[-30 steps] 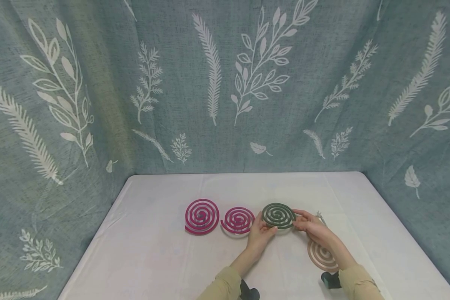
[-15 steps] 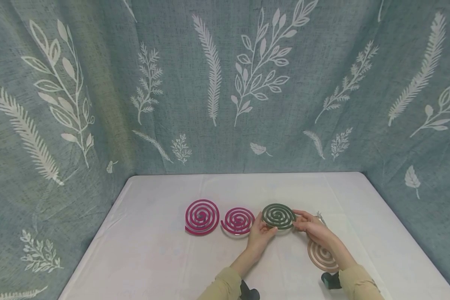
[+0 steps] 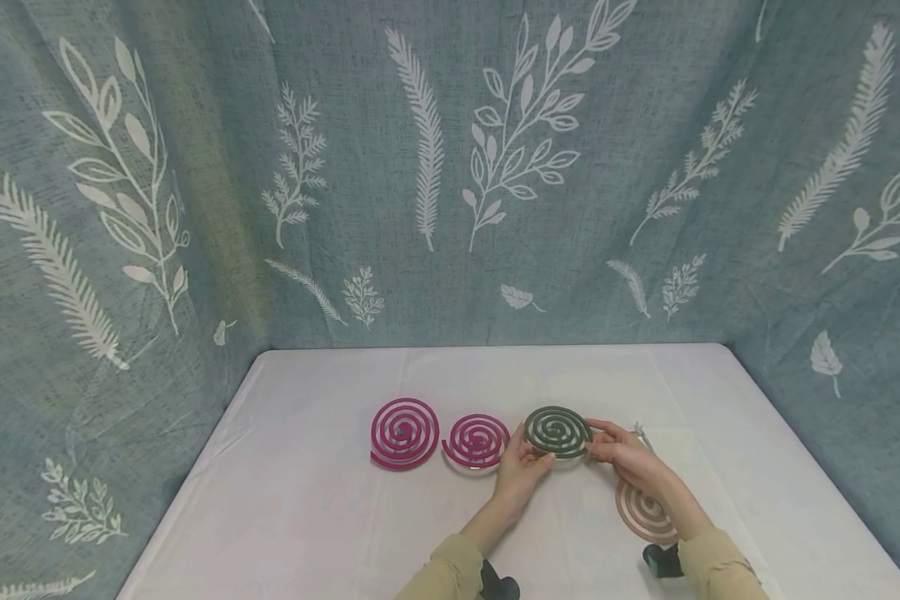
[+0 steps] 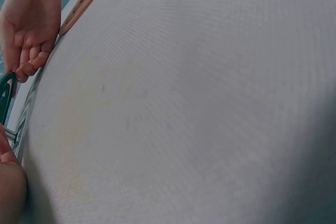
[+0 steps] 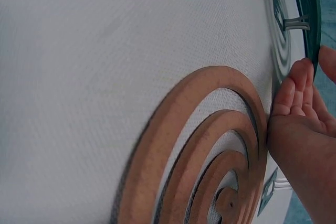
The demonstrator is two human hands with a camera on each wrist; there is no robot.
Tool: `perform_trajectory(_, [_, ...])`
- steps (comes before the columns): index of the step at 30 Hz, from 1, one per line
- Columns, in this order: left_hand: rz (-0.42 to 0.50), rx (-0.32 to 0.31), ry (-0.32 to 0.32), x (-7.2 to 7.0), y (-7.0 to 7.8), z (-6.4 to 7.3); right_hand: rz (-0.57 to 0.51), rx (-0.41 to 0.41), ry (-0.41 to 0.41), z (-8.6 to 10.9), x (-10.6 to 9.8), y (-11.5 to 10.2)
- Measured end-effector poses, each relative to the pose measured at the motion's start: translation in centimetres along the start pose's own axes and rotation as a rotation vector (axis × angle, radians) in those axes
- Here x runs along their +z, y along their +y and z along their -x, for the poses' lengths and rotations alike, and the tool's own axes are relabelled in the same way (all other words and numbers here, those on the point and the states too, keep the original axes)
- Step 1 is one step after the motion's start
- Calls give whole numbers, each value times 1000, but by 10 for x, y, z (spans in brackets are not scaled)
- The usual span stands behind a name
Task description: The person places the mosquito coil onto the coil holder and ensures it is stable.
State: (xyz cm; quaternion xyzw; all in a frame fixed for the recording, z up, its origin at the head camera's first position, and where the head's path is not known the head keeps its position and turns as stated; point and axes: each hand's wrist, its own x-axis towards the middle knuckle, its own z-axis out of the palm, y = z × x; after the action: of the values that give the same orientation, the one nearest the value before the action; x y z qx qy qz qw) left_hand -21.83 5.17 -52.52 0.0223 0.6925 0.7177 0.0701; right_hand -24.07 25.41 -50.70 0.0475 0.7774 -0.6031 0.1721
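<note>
Green coil [image 3: 558, 432] held at its rim by both hands above the white table [image 3: 307, 483]. The left hand [image 3: 519, 477] grips the edge at its fingertips, thumb on the near side; the right hand [image 3: 630, 458] pinches the opposite edge between thumb and fingers. In the right wrist view a metal stand [image 5: 296, 23] shows beneath the coil, on the side toward the table; whether it bears the weight cannot be told. The main hazard is probably breakage: a thin spiral likely flexes and could snap if the two hands pull apart or press unevenly. Should one hand let go early, the coil could tip toward that side and slip off the stand, particularly if its centre is not well seated. Just beyond the left fingertips is the middle pink coil [image 3: 477, 442]; contact there is unclear, and an outward swing of that hand could knock it. The other pink coil [image 3: 404, 432] lies farther left and seems safer. Beside the right forearm rests the brown coil [image 5: 165, 124], which a lowered wrist or sleeve might drag. A second stand [image 3: 642, 435], just behind the right hand, could be nudged on withdrawal.
</note>
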Motion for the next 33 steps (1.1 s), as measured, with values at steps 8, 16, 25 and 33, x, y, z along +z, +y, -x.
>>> perform_trajectory(8, [6, 6, -1, 0, -1, 0, -8, -3, -15, 1, 0, -2])
perform_trajectory(16, [-7, 9, 7, 1, 0, 0, 6, 0, -18, 1, 0, -2])
perform_trajectory(25, [-4, 15, 13, 2, 0, 0, 1, -9, -30, 2, -1, -3])
perform_trajectory(33, [2, 28, 20, 2, 0, 0, -15, -7, -29, 2, -1, -3])
